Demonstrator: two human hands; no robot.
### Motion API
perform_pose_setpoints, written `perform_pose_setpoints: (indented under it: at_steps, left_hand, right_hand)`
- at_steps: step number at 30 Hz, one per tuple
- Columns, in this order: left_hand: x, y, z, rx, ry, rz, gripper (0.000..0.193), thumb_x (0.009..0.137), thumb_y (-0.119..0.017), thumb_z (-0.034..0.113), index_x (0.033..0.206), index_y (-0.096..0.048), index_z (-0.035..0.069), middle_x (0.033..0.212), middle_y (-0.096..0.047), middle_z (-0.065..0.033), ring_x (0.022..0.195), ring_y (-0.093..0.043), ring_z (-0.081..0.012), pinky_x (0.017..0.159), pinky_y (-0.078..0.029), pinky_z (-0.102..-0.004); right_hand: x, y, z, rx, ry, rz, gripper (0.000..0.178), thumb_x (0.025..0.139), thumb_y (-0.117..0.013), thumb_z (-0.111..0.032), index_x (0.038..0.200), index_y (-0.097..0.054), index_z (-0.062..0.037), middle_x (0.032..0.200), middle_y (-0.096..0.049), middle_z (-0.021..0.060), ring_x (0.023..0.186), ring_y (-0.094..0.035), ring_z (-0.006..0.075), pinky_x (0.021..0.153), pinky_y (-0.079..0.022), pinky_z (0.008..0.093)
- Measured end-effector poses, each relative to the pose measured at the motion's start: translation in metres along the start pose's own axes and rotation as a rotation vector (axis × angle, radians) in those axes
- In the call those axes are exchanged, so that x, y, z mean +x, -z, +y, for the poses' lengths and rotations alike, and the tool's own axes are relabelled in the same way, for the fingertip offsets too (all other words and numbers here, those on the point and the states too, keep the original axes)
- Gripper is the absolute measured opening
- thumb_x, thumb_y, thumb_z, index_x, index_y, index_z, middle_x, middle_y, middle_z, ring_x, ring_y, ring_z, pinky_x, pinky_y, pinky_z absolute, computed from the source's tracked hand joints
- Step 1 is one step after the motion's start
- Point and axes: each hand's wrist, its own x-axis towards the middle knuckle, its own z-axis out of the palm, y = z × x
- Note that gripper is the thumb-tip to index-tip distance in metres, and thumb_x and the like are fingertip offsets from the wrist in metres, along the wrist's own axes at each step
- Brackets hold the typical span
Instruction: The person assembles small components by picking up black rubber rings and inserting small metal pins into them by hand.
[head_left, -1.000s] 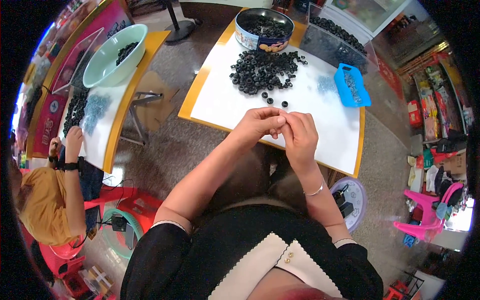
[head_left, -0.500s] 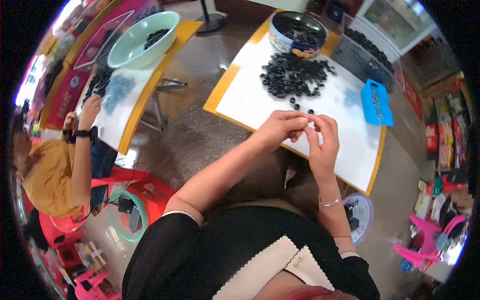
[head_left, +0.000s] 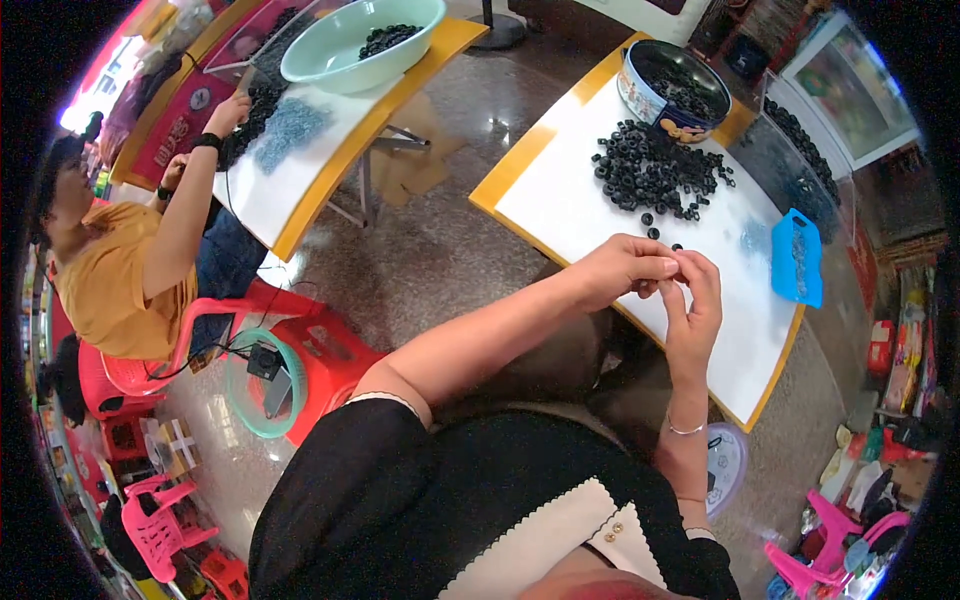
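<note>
My left hand [head_left: 632, 268] and my right hand [head_left: 697, 297] meet fingertip to fingertip above the near edge of the white table [head_left: 560, 195]. Both are closed in a pinch; whatever lies between the fingers is too small to make out. Just beyond them are a few loose black ring-shaped parts [head_left: 653, 233], and behind these spreads a heap of the same black parts [head_left: 650, 165]. To the right, a blue tray [head_left: 812, 270] holds small clear pieces, with a scatter of small pale-blue pieces [head_left: 755, 238] beside it.
A patterned round tin [head_left: 640, 100] full of black parts stands at the table's back, near a clear bin [head_left: 795, 165]. At left, another person [head_left: 135, 270] works at a second table [head_left: 345, 130] bearing a green basin [head_left: 300, 65]. A red stool [head_left: 335, 360] stands between us.
The whole scene has shifted rightward in the picture as my head turned. My hands stay pinched together over the table edge. The other person's arm has risen slightly toward the black parts.
</note>
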Motion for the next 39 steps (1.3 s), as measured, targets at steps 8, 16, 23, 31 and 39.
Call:
perform_pose_setpoints:
  at_steps: [8, 16, 23, 31, 39]
  left_hand:
    - [0.001, 0.002, -0.006, 0.019, 0.047, -0.032, 0.02, 0.087, -0.063, 0.018, 0.096, -0.062, 0.001, 0.074, -0.057, -0.0009, 0.064, -0.047, -0.0092, 0.06, -0.04, -0.0227]
    - [-0.001, 0.006, -0.004, -0.037, 0.133, -0.115, 0.026, 0.088, -0.062, 0.024, 0.098, -0.063, 0.001, 0.077, -0.059, -0.0017, 0.067, -0.052, -0.0099, 0.061, -0.041, -0.0233]
    - [-0.005, 0.004, 0.006, 0.02, 0.162, -0.199, 0.031, 0.088, -0.061, 0.032, 0.093, -0.063, 0.001, 0.07, -0.058, -0.0018, 0.058, -0.05, -0.009, 0.052, -0.04, -0.0222]
    - [-0.011, -0.013, 0.01, 0.157, 0.063, -0.15, 0.035, 0.091, -0.056, 0.036, 0.08, -0.063, 0.003, 0.064, -0.052, 0.0009, 0.053, -0.045, -0.0063, 0.048, -0.034, -0.0206]
    - [-0.023, -0.043, -0.021, 0.186, -0.086, -0.071, 0.036, 0.094, -0.049, 0.032, 0.079, -0.057, 0.001, 0.072, -0.05, 0.0034, 0.066, -0.043, -0.0067, 0.055, -0.037, -0.0227]
  right_hand:
    - [0.0, 0.008, 0.0, -0.18, 0.113, -0.028, 0.024, 0.079, -0.06, 0.0, 0.103, -0.062, -0.0023, 0.108, -0.055, 0.0102, 0.1, -0.053, 0.0234, 0.086, -0.044, 0.031]
    - [-0.001, 0.01, 0.003, -0.142, 0.113, -0.015, 0.02, 0.078, -0.061, 0.002, 0.097, -0.063, -0.001, 0.104, -0.057, 0.0093, 0.092, -0.055, 0.0219, 0.08, -0.046, 0.0306]
    - [-0.002, 0.012, -0.005, -0.065, 0.092, -0.015, 0.018, 0.078, -0.061, 0.003, 0.095, -0.062, 0.0004, 0.103, -0.058, 0.0089, 0.092, -0.055, 0.0211, 0.08, -0.047, 0.0303]
    - [0.005, 0.007, -0.014, 0.668, -0.209, 0.082, 0.026, 0.094, -0.047, -0.019, 0.097, -0.06, 0.0027, 0.101, -0.06, 0.0086, 0.094, -0.054, 0.0159, 0.079, -0.045, 0.0288]
    - [-0.007, -0.01, -0.024, 0.242, -0.108, 0.172, 0.04, 0.096, -0.032, -0.024, 0.078, -0.054, 0.0045, 0.081, -0.058, 0.0115, 0.073, -0.057, 0.0191, 0.071, -0.047, 0.0289]
